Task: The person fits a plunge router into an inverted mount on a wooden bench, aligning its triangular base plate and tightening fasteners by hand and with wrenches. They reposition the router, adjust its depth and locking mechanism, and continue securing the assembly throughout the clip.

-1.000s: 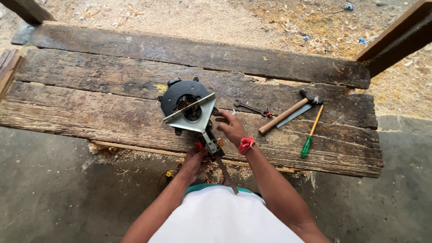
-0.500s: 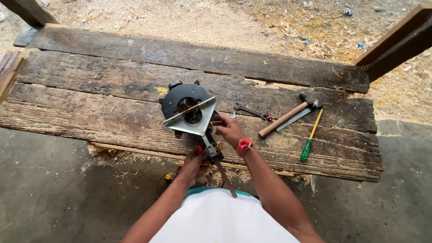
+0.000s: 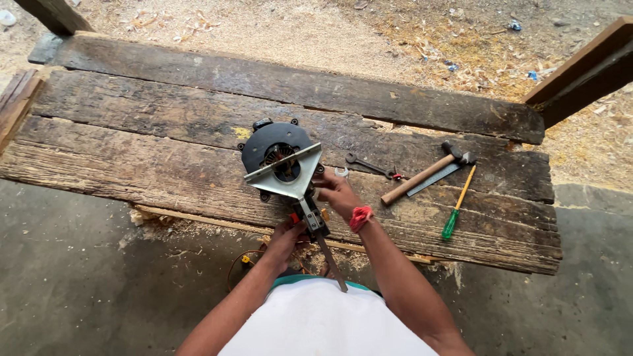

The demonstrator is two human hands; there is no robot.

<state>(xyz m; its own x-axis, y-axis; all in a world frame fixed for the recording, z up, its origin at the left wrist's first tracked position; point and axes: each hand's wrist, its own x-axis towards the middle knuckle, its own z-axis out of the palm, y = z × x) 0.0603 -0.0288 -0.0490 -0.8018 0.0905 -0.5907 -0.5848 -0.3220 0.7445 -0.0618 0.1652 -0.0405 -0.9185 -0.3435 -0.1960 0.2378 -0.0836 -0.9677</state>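
A round black motor unit (image 3: 275, 153) with a grey triangular metal bracket (image 3: 285, 177) lies on a rough wooden plank bench (image 3: 158, 132). From the bracket a stem with a long thin blade (image 3: 328, 258) runs down toward me. My left hand (image 3: 285, 238) is under the stem at the bench's near edge, touching it. My right hand (image 3: 335, 191), with a red band on the wrist, rests against the bracket's right corner and appears to grip a small silvery spanner end (image 3: 341, 172).
To the right on the planks lie a dark spanner (image 3: 369, 165), a wooden-handled hammer (image 3: 422, 175), a flat metal blade (image 3: 434, 179) and a green-handled screwdriver (image 3: 458, 207). Sawdust covers the ground beyond the bench. Wooden beams stand at the upper right (image 3: 587, 72) and upper left (image 3: 56, 16).
Both hands stay at the motor unit with only slight shifts. The view has drifted a little.
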